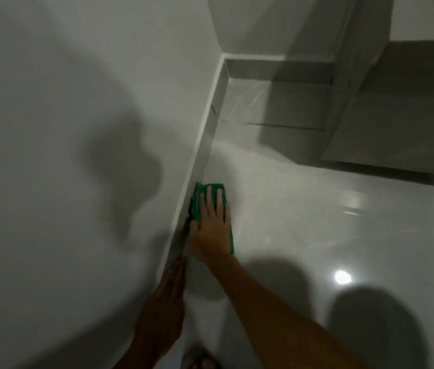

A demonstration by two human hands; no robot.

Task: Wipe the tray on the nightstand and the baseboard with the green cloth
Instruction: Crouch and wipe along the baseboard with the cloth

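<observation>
Cloth (200, 201) sits pinned against baseboard (202, 153) under flat right hand (211, 227), fingers spread, not gripping. Left hand (169, 296) flat on wall, empty. Risk: unheld cloth bunches, hand skids off.

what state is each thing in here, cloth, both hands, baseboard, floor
green cloth: folded, pressed flat against the baseboard under the right hand
right hand: open, fingers spread on the cloth
left hand: open, flat against the wall, holding nothing
baseboard: white, cloth touching it low down
floor: glossy, reflecting lights
</observation>
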